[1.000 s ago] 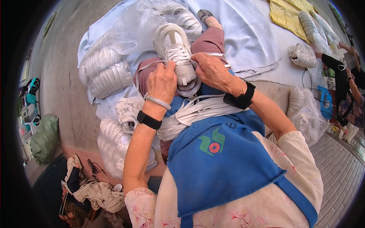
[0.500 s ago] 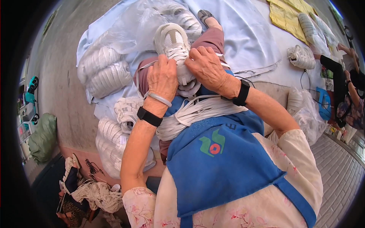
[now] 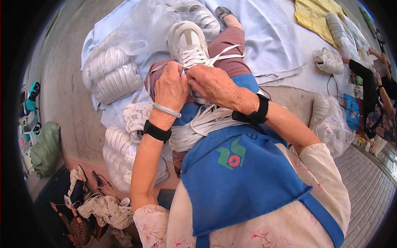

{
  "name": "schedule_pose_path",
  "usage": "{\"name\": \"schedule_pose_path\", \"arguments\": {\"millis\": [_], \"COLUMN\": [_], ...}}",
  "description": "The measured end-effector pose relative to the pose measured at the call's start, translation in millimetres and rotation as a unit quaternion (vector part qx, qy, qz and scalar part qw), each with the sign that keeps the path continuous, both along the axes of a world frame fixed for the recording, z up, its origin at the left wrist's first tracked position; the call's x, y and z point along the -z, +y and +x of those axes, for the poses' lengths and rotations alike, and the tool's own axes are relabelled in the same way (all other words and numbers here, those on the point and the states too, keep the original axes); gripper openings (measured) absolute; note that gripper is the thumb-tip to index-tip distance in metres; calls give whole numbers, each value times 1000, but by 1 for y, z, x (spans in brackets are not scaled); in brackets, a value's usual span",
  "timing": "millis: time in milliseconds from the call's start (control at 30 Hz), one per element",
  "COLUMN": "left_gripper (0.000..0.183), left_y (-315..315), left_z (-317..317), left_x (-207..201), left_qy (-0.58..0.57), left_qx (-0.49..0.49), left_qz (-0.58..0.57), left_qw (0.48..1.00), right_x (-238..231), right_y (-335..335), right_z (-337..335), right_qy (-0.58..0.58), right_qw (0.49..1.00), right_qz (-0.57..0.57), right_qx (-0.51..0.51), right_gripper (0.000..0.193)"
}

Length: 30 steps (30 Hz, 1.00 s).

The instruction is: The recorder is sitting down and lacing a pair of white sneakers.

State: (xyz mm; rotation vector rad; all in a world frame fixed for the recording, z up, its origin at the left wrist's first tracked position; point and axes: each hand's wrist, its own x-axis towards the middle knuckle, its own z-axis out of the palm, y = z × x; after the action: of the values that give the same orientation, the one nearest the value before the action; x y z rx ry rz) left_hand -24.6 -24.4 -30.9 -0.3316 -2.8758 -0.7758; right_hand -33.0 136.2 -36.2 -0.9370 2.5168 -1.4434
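Observation:
A white and beige sneaker (image 3: 187, 37) rests between my thighs, toe pointing away from me. White laces cross its front, and a loose shoelace (image 3: 230, 55) loops out over my right thigh. My left hand (image 3: 170, 86) is closed at the left of the sneaker's upper eyelets, pinching lace. Right beside it, my right hand (image 3: 215, 84) is also closed on lace, its fingertips meeting the left ones. Both hands cover the tongue and most of the collar. A bundle of white laces (image 3: 219, 120) lies across my lap on the blue apron (image 3: 244, 177).
Bagged white sneakers (image 3: 115, 78) lie on a pale blue cloth (image 3: 273, 45), to my left and ahead. Another sneaker (image 3: 138, 118) sits by my left thigh. Other people with lace bundles (image 3: 108, 211) sit at lower left and far right. A green sack (image 3: 46, 149) stands at left.
My right hand has moved left and inward, so both hands now meet over the sneaker's collar. A lace has come into view, looped out to the right.

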Motion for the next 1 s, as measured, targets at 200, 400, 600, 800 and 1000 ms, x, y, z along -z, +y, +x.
{"name": "schedule_pose_path", "arguments": {"millis": [200, 400, 600, 800, 1000], "left_gripper": [12, 13, 13, 15, 14], "left_y": [-5, -4, -4, 0, -5], "left_z": [4, 3, 4, 2, 2], "left_x": [2, 7, 4, 6, 3], "left_qy": [-103, -98, -120, -92, -136], "left_qx": [-71, -56, -72, -73, -87], "left_qz": [66, 72, 111, 151, 191], "left_qw": [990, 991, 984, 981, 968], "right_x": [6, 9, 6, 2, 7], "right_y": [-14, -21, -28, -26, -23], "right_z": [-2, 0, -8, -9, -11], "right_qy": [37, 73, 137, 145, 147], "right_qw": [990, 976, 969, 947, 966], "right_qz": [122, 180, 197, 287, 213], "right_qx": [66, 100, 57, 20, 20], "right_gripper": [14, 16, 17, 19, 22]}}
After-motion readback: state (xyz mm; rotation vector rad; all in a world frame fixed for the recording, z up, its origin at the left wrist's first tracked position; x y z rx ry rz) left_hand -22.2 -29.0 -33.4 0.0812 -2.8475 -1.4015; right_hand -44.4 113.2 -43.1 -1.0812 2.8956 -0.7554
